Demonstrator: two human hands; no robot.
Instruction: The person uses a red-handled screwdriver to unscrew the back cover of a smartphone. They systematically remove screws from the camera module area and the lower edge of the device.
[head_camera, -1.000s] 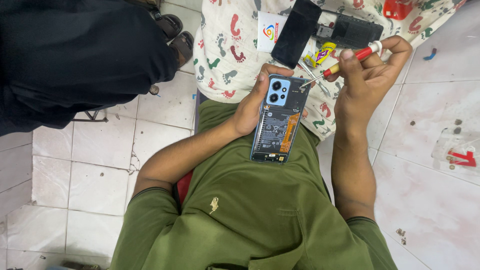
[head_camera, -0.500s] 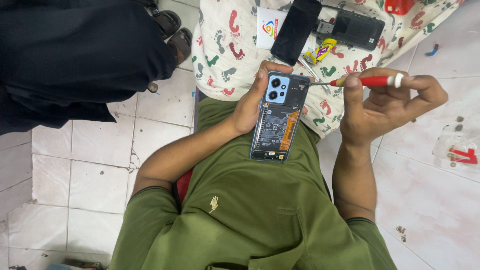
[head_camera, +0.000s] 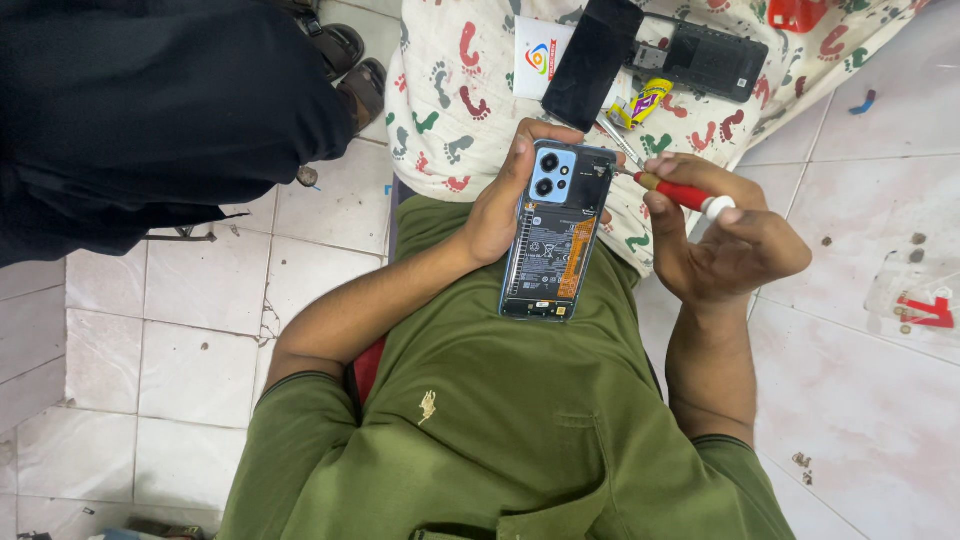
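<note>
Head view, looking down on a seated person in an olive green shirt (head_camera: 520, 440). The left hand (head_camera: 505, 205) is wrapped around the upper left edge of an opened phone (head_camera: 556, 232), fingers curled over its top; the phone rests against the person's chest, back cover off, with the camera block at the top, the dark battery in the middle and an orange ribbon strip along its right side exposed. The right hand (head_camera: 725, 250) is closed around a screwdriver (head_camera: 672, 189) with a red handle and white end cap; the shaft points left, and its tip meets the phone's upper right corner.

Beyond the phone lies a white cloth (head_camera: 470, 80) printed with coloured footprints, spread over the floor. On the cloth, near its far edge: a black flat panel (head_camera: 592, 62) lying at a slant, a white card (head_camera: 537, 55) partly under it, a dark back cover (head_camera: 715, 60) to the right, and a small yellow tube (head_camera: 642, 103) between them. A red part (head_camera: 797, 14) sits at the far right corner of the cloth.

The floor (head_camera: 180, 330) is of pale tiles, stained in places. At upper left, another person in black clothing (head_camera: 140, 110), with sandals (head_camera: 350, 60) visible beside the cloth's left edge.
</note>
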